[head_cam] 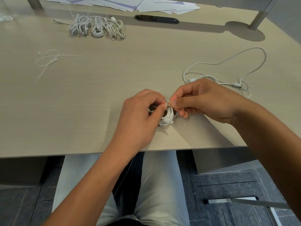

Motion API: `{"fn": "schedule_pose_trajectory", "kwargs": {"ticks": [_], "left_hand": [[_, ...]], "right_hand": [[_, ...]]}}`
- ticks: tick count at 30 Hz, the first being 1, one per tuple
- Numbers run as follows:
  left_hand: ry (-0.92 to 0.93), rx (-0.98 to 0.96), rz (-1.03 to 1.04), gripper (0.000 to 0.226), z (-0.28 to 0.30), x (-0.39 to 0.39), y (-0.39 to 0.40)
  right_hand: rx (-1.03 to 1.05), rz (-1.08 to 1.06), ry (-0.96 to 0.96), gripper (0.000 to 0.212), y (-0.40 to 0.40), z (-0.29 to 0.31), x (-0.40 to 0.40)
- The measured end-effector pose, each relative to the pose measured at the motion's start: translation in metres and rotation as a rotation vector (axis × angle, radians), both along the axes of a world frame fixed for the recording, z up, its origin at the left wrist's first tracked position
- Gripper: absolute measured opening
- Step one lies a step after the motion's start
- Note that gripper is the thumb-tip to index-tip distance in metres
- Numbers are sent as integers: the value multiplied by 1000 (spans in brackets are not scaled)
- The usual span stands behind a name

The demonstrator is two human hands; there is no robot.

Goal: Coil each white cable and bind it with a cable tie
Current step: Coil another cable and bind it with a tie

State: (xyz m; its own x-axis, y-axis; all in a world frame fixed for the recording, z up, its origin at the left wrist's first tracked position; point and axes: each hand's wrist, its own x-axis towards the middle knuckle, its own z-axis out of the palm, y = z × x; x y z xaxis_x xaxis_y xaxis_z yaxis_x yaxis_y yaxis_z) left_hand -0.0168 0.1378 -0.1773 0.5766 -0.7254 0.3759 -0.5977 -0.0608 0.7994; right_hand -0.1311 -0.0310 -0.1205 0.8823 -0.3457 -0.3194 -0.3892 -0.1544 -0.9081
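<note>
A coiled white cable (168, 115) lies near the table's front edge, its plug pointing right. My left hand (140, 115) grips the coil from the left, thumb and forefinger at its top. My right hand (203, 100) pinches a thin cable tie (168, 104) at the top of the coil, right beside the left fingertips. A loose white cable (228, 62) sprawls uncoiled to the right, behind my right hand. Several coiled white cables (97, 27) sit in a row at the far left-centre.
Loose cable ties (48, 60) lie on the left of the wooden table (114, 70). Papers (130, 4) are spread along the back, next to a dark cable slot (156, 19) and a metal leg (259, 18). My knees show below the table's edge.
</note>
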Motion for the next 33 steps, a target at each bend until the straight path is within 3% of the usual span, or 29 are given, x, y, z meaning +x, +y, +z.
{"fn": "schedule_pose_trajectory", "kwargs": {"ticks": [33], "left_hand": [[-14,5,-10,8,0,-1,0]], "right_hand": [[18,11,22,7,-1,2,1]]}}
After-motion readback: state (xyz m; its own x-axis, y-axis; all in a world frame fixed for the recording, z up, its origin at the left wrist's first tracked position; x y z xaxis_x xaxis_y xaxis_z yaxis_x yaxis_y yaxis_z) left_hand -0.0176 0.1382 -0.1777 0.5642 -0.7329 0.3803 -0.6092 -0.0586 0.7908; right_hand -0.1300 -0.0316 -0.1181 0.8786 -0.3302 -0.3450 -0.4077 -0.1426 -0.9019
